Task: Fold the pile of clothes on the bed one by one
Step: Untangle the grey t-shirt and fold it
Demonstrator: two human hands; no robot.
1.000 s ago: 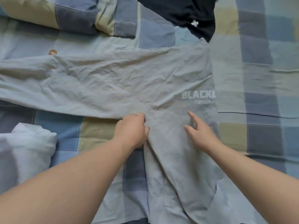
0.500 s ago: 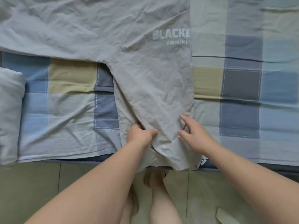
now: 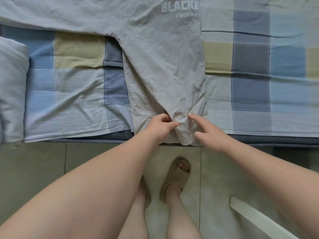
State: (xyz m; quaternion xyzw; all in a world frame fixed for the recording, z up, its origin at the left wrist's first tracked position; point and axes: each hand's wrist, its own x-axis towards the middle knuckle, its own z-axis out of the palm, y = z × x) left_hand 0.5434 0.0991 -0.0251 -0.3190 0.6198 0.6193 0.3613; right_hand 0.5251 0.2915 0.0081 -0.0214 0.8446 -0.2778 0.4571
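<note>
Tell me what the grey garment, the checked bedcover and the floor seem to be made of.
The grey garment looks like thin woven cloth, likely cotton, matte: it holds fine creases. The checked bedcover seems soft matte fabric, probably cotton, with white stitching. The floor looks like hard tiles, perhaps ceramic, faintly glossy, with straight joints.

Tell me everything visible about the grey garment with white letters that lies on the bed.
The grey garment is thin, wrinkled cloth, likely trousers, with white print reading BLACKE and AMOUNT near its right edge. It lies flat on the checked bed cover: one part stretches left, one runs toward the person, its bunched end at the bed edge. The left hand pinches a fold there; the right hand touches it with straight fingers.
</note>
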